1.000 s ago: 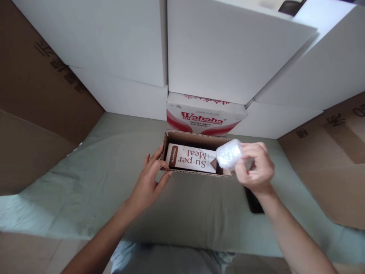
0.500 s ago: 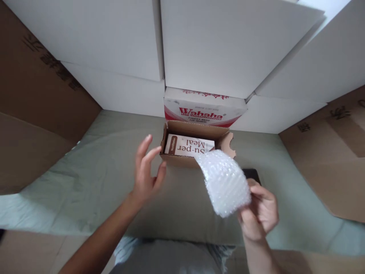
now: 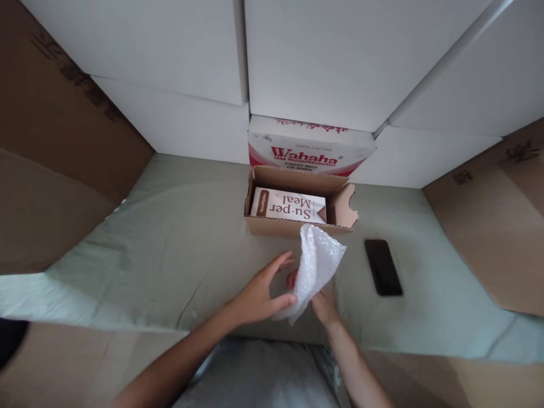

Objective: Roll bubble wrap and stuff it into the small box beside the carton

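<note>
A folded sheet of bubble wrap [image 3: 318, 262] hangs in front of the small open cardboard box, tilted with its upper end near the box's front wall. My right hand [image 3: 323, 309] grips it from behind, with most of the fingers hidden by the wrap. To the left, my left hand [image 3: 257, 296] is open, thumb and fingers spread, with the thumb tip at the wrap's lower left edge. Inside the brown cardboard box [image 3: 293, 228] lies a white and brown "Su-per Meal" carton [image 3: 289, 205], its print upside down to me. The box's right flap stands folded outward.
A black phone [image 3: 383, 267] lies to the right on the green cloth [image 3: 191, 226]. Behind the box is a white and red Wahaha carton [image 3: 310, 148]. White boxes [image 3: 331, 56] form a wall behind, and large brown cartons [image 3: 55, 141] stand at both sides.
My right hand has brought the bubble wrap left and toward my body, turning it more upright. My left hand has moved right, from beside the box to the wrap. The phone is uncovered.
</note>
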`<state>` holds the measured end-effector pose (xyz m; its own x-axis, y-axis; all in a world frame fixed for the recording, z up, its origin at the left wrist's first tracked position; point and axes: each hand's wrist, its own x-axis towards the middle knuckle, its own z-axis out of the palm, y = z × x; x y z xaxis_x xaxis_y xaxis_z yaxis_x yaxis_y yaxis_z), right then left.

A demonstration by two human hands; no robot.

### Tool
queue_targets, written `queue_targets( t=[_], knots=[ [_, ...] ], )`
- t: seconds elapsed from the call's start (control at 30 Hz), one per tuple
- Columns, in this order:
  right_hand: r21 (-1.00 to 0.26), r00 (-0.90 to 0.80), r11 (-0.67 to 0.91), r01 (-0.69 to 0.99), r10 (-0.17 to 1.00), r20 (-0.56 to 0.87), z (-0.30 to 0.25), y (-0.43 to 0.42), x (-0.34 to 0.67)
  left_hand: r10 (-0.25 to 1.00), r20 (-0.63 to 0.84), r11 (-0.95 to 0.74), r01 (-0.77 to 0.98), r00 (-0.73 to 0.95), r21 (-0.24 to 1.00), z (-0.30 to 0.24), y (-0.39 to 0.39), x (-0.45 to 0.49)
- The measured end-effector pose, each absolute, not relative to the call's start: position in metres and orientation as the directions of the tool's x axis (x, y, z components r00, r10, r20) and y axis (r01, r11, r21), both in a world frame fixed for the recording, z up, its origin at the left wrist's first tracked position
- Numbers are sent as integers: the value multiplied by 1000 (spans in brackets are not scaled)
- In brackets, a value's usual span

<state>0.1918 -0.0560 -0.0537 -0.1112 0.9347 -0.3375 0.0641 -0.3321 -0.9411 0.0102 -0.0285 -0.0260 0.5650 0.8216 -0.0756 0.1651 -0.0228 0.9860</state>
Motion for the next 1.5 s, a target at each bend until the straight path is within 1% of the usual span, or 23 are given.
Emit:
queue_targets(
  t=[0.1, 0.2, 0.27, 0.33, 0.43, 0.5, 0.53, 0.6, 0.67, 0.7, 0.77, 0.83, 0.87, 0.97, 1.03, 1.1, 1.17, 1.2, 1.27, 1.33, 1.37, 1.43, 1.5],
  knots=[
    [-924, -158, -371, 90, 911, -381, -65, -57, 185, 795, -122, -3, 206, 594, 979, -28, -33, 10],
    [-928, -188, -357, 109, 909, -372, -71, -63, 183, 868, -134, 24, 229, 479, 973, -34, -40, 10],
    [-933, -160, -331, 140, 922, -352, -72, -68, 187, 914, -124, 27, 248, 386, 968, -41, -44, 9],
    [-945, -125, -304, 117, 940, -318, -72, -72, 193, 936, -120, 24, 279, 331, 960, -49, -46, 8],
    [-953, -39, -302, 19, 952, -302, -73, -75, 197, 920, -242, 161, 267, 307, 950, -64, -47, 7],
    [-934, 45, -354, -41, 934, -355, -72, -74, 196, 894, -333, 291, 175, 299, 940, -73, -46, 7],
    [-917, 78, -387, -92, 916, -394, -72, -74, 194, 901, -337, 314, 125, 273, 941, -76, -45, 7],
    [-871, 110, -436, -226, 877, -468, -72, -74, 190, 956, -252, 238, 103, 151, 966, -78, -44, 7],
    [-834, 127, -444, -327, 854, -505, -73, -76, 186, 990, -116, 101, 184, 75, 978, -74, -45, 6],
    [-828, 137, -441, -345, 850, -509, -73, -77, 184, 991, -81, 56, 214, 109, 975, -70, -47, 6],
    [-827, 135, -445, -344, 848, -513, -76, -80, 181, 960, -92, 42, 187, 266, 981, -63, -51, 5],
    [-822, 121, -459, -336, 845, -521, -78, -83, 180, 922, -152, 114, 125, 356, 986, -60, -54, 5],
    [-827, 128, -461, -321, 844, -521, -79, -83, 181, 921, -186, 155, 115, 342, 981, -60, -55, 4],
    [-878, 241, -418, -231, 850, -468, -86, -81, 191, 950, -259, 240, 124, 172, 963, -70, -51, -1],
    [-907, 294, -389, -159, 859, -420, -92, -79, 200, 962, -264, 255, 115, 64, 960, -79, -47, -9],
    [-936, 307, -350, -37, 888, -344, -98, -78, 208, 969, -246, 243, 143, 5, 959, -87, -43, -17],
    [-939, 321, -284, 194, 923, -213, -104, -80, 213, 981, -196, 188, 282, 1, 941, -95, -42, -23],
    [-909, 330, -248, 336, 935, -133, -105, -82, 213, 990, -141, 127, 385, 8, 914, -99, -42, -24],
    [-783, 327, -182, 595, 945, 29, -106, -85, 211, 999, 29, -41, 603, 30, 796, -105, -43, -25],
    [-626, 255, -102, 773, 954, 159, -104, -87, 205, 973, 206, -214, 765, 108, 608, -108, -44, -22],
    [-560, 180, -42, 827, 964, 195, -103, -86, 200, 948, 255, -300, 807, 191, 509, -108, -45, -18],
    [-476, -2, 94, 875, 982, 190, -104, -84, 189, 877, 239, -479, 801, 417, 360, -104, -44, -10],
    [-441, -148, 193, 876, 980, 135, -107, -80, 176, 771, 151, -632, 713, 619, 304, -101, -41, -1]
  ],
)
